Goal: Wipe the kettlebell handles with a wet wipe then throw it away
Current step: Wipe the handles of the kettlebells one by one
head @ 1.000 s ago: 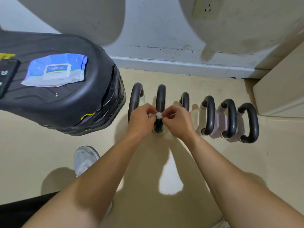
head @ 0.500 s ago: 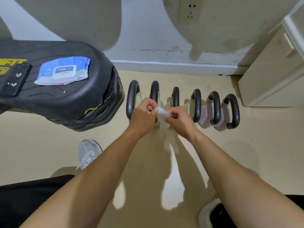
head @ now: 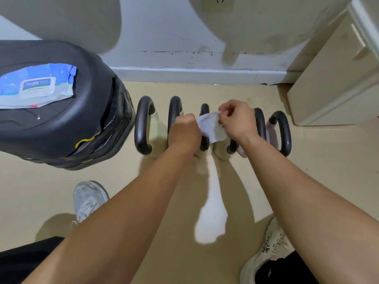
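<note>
Several kettlebells stand in a row on the beige floor by the wall, each with a black handle (head: 142, 126). A white wet wipe (head: 211, 128) is stretched between my two hands above the middle handles. My left hand (head: 185, 131) grips its left end, just over the second and third handles. My right hand (head: 235, 119) pinches the wipe's upper right corner with the fingertips, a little higher than the left. The wipe hangs partly unfolded, in front of the third handle (head: 204, 110).
A blue wet-wipe pack (head: 37, 87) lies on a big black machine housing (head: 67, 128) at the left. A cream cabinet (head: 336, 85) stands at the right against the wall. My two shoes (head: 88, 197) rest on the floor below.
The bunched wipe has been pulled open between my hands. My right hand has moved right and up, spreading the wipe wider. The view has shifted slightly.
</note>
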